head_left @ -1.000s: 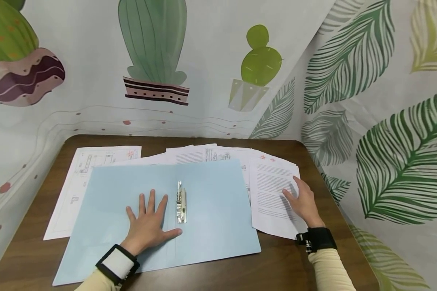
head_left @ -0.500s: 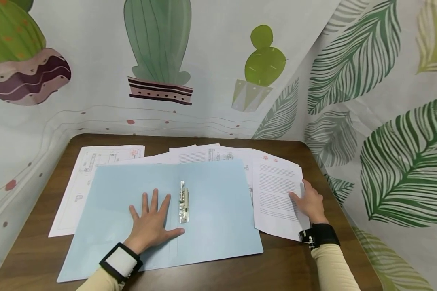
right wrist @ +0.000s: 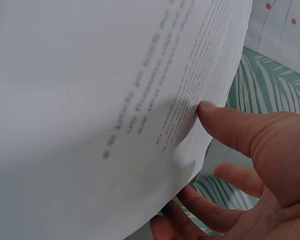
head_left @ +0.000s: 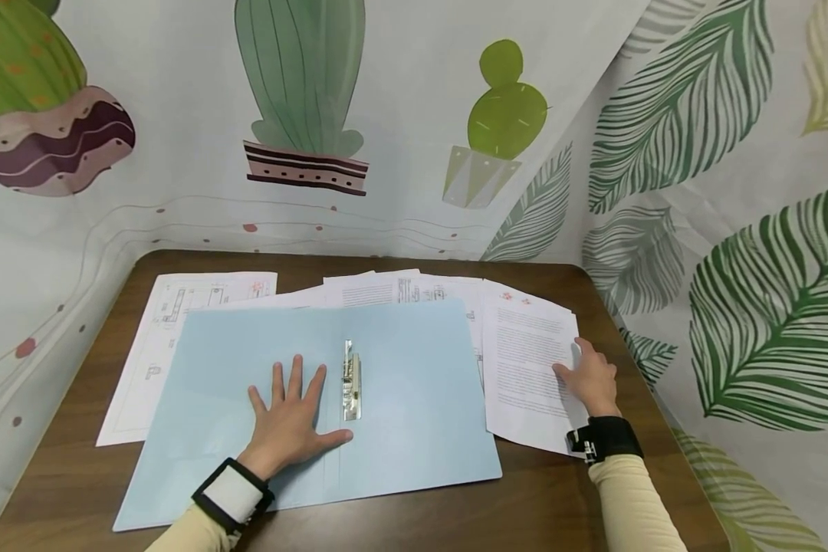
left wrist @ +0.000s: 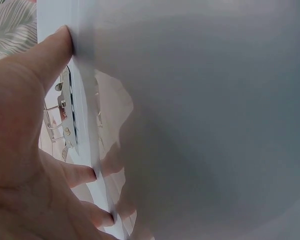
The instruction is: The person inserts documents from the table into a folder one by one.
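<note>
A light blue folder (head_left: pixel 414 399) lies spread flat on the table, a metal lever clip (head_left: pixel 352 381) fixed near its middle fold. On its left half rests my left hand (head_left: pixel 286 429), fingers straight and spread; the left wrist view shows the thumb and fingertips touching the glossy cover. To the right of the folder lies a printed sheet of paper (head_left: pixel 531 368). My right hand (head_left: pixel 591 381) pinches its right edge. In the right wrist view the thumb (right wrist: pixel 230 122) presses on the printed face while other fingers (right wrist: pixel 205 205) reach under the edge.
More papers (head_left: pixel 438 287) stick out behind the folder, partly covered by it. A sheet with a line drawing (head_left: pixel 131 391) pokes out at the left. The brown table (head_left: pixel 414 517) meets a patterned cloth backdrop (head_left: pixel 414 115) at the back and right.
My right hand has shifted slightly outward to the sheet's right edge, and its fingers have closed in there. The left hand stays in place on the folder. The view has drifted a little.
</note>
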The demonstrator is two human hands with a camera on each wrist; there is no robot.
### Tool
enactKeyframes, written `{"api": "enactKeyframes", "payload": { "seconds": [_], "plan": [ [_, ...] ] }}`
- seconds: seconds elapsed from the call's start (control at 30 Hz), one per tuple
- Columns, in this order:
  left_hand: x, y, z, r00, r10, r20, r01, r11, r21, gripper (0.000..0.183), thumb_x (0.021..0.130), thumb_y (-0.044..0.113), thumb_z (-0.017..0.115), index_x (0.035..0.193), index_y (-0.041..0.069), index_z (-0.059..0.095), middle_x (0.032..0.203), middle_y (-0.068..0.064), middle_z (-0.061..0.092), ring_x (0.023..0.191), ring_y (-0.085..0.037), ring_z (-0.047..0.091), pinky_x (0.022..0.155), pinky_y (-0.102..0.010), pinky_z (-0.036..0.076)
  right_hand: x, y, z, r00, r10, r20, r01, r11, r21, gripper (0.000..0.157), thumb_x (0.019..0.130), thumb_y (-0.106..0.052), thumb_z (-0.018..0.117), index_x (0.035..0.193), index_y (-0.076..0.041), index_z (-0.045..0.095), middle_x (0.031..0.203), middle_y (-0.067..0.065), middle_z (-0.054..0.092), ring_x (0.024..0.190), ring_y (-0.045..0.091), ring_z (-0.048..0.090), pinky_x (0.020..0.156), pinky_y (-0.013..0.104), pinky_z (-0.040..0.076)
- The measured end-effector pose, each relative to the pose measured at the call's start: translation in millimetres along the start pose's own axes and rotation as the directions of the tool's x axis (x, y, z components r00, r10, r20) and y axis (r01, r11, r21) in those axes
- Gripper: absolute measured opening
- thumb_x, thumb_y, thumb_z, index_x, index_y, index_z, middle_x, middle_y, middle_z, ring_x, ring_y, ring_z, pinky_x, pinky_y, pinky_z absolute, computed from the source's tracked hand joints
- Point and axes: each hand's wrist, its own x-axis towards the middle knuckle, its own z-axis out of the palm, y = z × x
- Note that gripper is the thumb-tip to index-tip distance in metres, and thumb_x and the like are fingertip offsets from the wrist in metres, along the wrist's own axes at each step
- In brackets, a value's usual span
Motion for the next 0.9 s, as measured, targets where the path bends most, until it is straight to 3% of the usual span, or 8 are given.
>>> {"api": "enactKeyframes", "payload": {
  "seconds": [0.23, 0.6, 0.9],
  "plan": [
    [-0.5, 2.5, -2.9, 1.0, -0.005, 0.006, 0.005, 1.0, -0.001, 0.12, 0.068, 0.073, 0.082, 0.157, 0.004, 0.04, 0.164, -0.036, 0.014, 0.148, -0.064, 0.003, 0.101, -0.088, -0.003, 1.8, -0.9, -0.2, 1.0, 0.015, 0.0, -0.015, 0.999, 0.035, 0.079, 0.094, -0.02, 0.073, 0.158, -0.001, 0.03, 0.147, 0.041, 0.035, 0.132, 0.062, 0.034, 0.101, 0.073, 0.035],
    [-1.3, 4.6, -5.9, 1.0, -0.01, 0.021, 0.01, 1.0, -0.008, 0.119, 0.069, 0.072, 0.082, 0.157, 0.003, 0.04, 0.164, -0.036, 0.014, 0.148, -0.063, 0.003, 0.101, -0.088, -0.001, 3.9, 1.3, -3.3, 0.997, 0.082, -0.006, -0.081, 0.991, 0.104, 0.099, 0.09, -0.022, 0.079, 0.163, -0.006, 0.015, 0.151, 0.038, 0.036, 0.132, 0.057, 0.042, 0.099, 0.07, 0.039],
    [-1.1, 2.8, -4.0, 1.0, -0.007, 0.015, 0.007, 1.0, -0.003, 0.119, 0.069, 0.072, 0.082, 0.157, 0.004, 0.04, 0.164, -0.035, 0.013, 0.148, -0.063, 0.004, 0.101, -0.088, -0.001, 4.6, 3.2, -5.4, 0.99, 0.141, -0.012, -0.138, 0.979, 0.152, 0.086, 0.092, -0.017, 0.075, 0.158, 0.003, 0.024, 0.151, 0.038, 0.039, 0.128, 0.059, 0.045, 0.098, 0.068, 0.041]
  ]
}}
